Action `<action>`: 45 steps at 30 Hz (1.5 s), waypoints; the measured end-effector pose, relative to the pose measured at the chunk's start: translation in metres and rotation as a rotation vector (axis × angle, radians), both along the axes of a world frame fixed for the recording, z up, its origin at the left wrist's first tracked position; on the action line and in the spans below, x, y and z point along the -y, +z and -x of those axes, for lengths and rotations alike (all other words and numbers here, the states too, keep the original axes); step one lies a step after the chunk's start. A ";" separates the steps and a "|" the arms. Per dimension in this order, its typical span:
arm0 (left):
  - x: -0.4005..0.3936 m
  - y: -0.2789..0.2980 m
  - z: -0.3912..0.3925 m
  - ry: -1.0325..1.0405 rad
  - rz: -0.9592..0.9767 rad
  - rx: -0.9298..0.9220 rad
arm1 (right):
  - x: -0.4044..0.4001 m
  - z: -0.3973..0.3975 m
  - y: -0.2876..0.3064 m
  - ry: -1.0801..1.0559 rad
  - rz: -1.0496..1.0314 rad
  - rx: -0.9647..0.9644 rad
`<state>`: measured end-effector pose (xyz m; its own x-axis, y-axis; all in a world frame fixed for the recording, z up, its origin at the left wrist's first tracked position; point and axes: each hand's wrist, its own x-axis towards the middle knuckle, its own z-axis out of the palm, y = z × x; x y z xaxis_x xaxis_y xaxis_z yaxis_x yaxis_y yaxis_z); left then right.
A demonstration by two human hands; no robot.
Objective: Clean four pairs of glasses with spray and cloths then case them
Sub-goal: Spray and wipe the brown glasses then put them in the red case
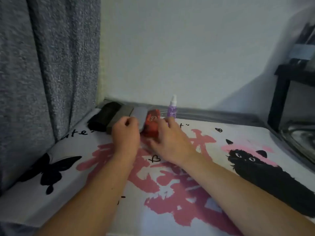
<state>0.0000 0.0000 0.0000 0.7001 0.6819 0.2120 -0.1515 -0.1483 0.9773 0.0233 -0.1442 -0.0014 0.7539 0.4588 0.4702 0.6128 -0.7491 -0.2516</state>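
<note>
Landmark: red case point(151, 122), far side of the printed cloth point(196, 210) covering the surface point(221, 114), near the wall.

Far left of red case: grey curtain point(42, 65). Closer, still left: black case point(104, 116), then a brown-grey case point(121, 117), then a grey case point(139, 116) touching the red one's left side. All four in one row, side by side, apparently closed; no glasses or cleaning cloths in sight, so probably cased already or not yet taken out.

Left hand point(127, 135): just left of red case, in front of the grey case, fingers curled, thumb and fingertips seemingly at the grey case's near end. Motion blur; whether anything is truly pinched, cannot tell.

Right hand point(167, 138): at the red case's right and near edge, fingers loosely spread against it, not wrapped round.

Right of and behind red case: purple spray bottle point(171, 109), upright, untouched. Far right: black stand point(283, 92) and a metal sink rim point(300, 142).

Handling, as a judgement: cases light, stiff-shelled, likely smooth and prone to sliding on the fabric; best held across the long sides, thumb at the seam for opening. Glasses inside fragile, better lifted by the frame, never the lenses.
</note>
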 end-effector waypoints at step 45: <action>0.046 -0.001 -0.004 -0.804 -1.139 -0.177 | 0.161 -0.022 0.014 0.232 -0.119 -0.481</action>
<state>0.0041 -0.0457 -0.0006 0.8865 -0.3962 0.2390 -0.4616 -0.7937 0.3962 0.0455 -0.3052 0.0129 0.7819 0.6035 0.1563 0.5537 -0.5569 -0.6191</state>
